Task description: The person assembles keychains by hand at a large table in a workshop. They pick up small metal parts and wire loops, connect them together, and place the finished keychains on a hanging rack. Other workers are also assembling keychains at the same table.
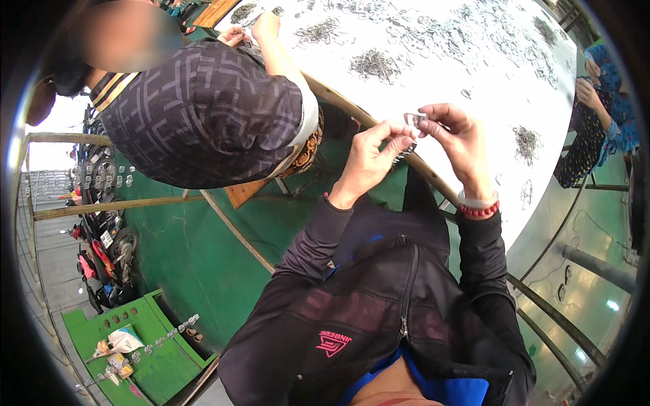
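Note:
Both hands meet above the near edge of a white-topped table. My right hand, with a red beaded bracelet at its wrist, pinches a small silvery, frame-shaped piece between thumb and fingers. My left hand is closed, thumb against fingers, close beside that piece. Below its fingertips shows a short dark, toothed-looking strip, too small to name; it appears to be held in the left hand. Small dark wire-like pieces lie in a heap farther up the table and in another heap to the right.
A person in a dark patterned shirt sits close on my left, handling something at the table. Another person's hands work at the far right. A wooden rail edges the table. A green bench stands at lower left, near parked motorbikes.

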`<action>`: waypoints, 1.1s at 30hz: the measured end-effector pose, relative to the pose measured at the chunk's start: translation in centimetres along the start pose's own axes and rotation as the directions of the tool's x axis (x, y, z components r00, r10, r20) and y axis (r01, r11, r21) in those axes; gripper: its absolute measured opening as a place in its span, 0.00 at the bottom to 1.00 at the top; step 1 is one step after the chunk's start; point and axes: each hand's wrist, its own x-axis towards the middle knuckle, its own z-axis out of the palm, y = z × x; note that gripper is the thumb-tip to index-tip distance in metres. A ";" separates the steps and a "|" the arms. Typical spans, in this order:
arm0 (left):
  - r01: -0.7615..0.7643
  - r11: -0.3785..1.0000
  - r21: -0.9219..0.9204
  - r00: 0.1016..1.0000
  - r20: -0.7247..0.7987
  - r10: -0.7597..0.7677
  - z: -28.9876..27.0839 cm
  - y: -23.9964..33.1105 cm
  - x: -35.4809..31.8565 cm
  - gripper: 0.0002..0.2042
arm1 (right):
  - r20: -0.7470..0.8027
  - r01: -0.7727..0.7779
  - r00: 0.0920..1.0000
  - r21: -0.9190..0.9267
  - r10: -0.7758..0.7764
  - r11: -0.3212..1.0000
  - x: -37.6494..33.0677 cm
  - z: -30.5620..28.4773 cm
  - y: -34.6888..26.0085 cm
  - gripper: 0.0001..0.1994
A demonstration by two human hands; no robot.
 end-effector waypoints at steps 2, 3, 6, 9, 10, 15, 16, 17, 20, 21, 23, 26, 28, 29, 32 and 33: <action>-0.101 0.985 0.142 0.995 0.017 0.099 0.2 0.0 0.4 0.05 | -0.049 0.000 0.999 0.048 0.002 0.999 -0.8 0.5 0.1 0.08; -0.077 0.990 0.122 0.997 0.016 0.076 0.3 0.0 0.4 0.05 | -0.083 0.010 0.997 0.072 -0.004 0.997 -1.1 0.5 0.1 0.08; -0.093 0.972 0.218 0.996 0.036 0.088 0.6 -0.4 0.3 0.05 | -0.132 0.019 0.991 0.164 0.003 0.986 -1.8 0.5 0.2 0.07; -0.007 0.970 0.242 0.999 0.048 -0.005 0.7 -1.0 -0.5 0.05 | -0.210 -0.083 0.969 0.220 0.131 0.972 -2.4 0.7 0.6 0.06; -0.016 0.980 0.196 0.999 0.045 0.008 0.7 -1.4 -0.7 0.06 | -0.197 -0.072 0.971 0.284 0.132 0.956 -2.7 0.8 0.8 0.06; 0.182 0.983 0.032 0.968 -0.179 -0.174 -0.1 -5.2 3.4 0.09 | -0.153 -0.097 0.980 0.201 0.129 0.975 -3.4 0.5 2.1 0.04; 0.222 0.946 0.235 0.962 -0.212 -0.173 -0.3 -6.4 5.4 0.11 | -0.140 -0.098 0.982 0.174 0.123 0.980 -3.5 0.4 2.3 0.03; 0.157 0.913 0.375 0.974 -0.214 -0.080 -0.5 -7.7 7.9 0.16 | -0.152 -0.105 0.980 0.139 0.126 0.985 -3.4 0.4 2.4 0.03; 0.347 0.540 0.767 0.934 -0.229 -0.275 0.9 -10.8 14.2 0.42 | -0.171 -0.012 0.985 0.098 0.029 0.995 -3.4 0.2 2.6 0.04; 0.328 0.489 0.808 0.944 -0.264 -0.197 1.6 -11.7 15.2 0.37 | -0.179 0.027 0.984 0.170 0.004 0.985 -3.2 0.2 2.6 0.04; 0.207 0.402 0.892 0.972 -0.233 0.017 2.8 -13.4 15.9 0.21 | -0.157 0.006 0.987 0.142 0.017 0.990 -3.1 -0.1 2.6 0.05; 0.148 0.333 0.931 0.986 -0.163 0.016 3.7 -15.1 16.7 0.06 | -0.125 0.024 0.992 0.186 0.000 0.982 -3.0 -0.3 2.7 0.04; 0.083 0.350 0.933 0.996 -0.084 -0.011 4.1 -15.8 16.2 0.04 | -0.131 0.027 0.991 0.153 -0.007 0.988 -3.2 -0.4 3.0 0.04; 0.039 0.331 0.943 0.999 -0.049 0.022 4.0 -16.0 15.8 0.05 | -0.137 0.031 0.991 0.143 -0.011 0.989 -3.4 -0.3 3.2 0.04; -0.025 0.248 0.968 0.995 0.001 0.098 3.5 -16.3 14.7 0.10 | -0.130 0.026 0.991 0.122 -0.010 0.992 -3.9 0.1 3.2 0.04; -0.041 0.277 0.960 0.993 0.010 0.114 3.2 -16.3 14.2 0.11 | -0.125 0.055 0.991 0.111 -0.041 0.992 -4.1 0.3 3.0 0.04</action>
